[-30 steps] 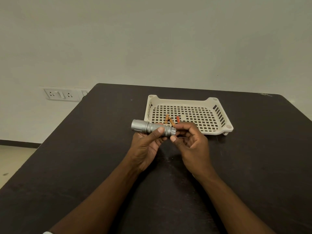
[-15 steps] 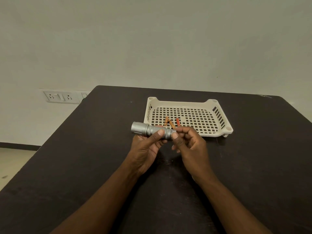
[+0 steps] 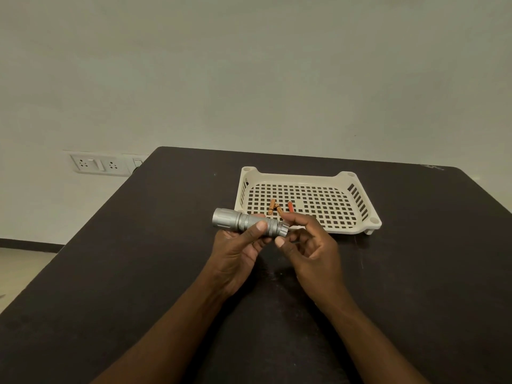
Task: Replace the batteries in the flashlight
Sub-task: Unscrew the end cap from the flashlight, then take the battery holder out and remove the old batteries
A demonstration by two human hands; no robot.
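While the left hand gripped the torch above the table by the tray's near edge, the right hand pinched its tail cap; rigid, seemingly metal, its knurled barrel looked best for gripping.

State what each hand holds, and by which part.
The left hand grips the silver flashlight around its knurled middle, thumb on top. The right hand has its fingers at the flashlight's tail end; whether they pinch it cannot be told.
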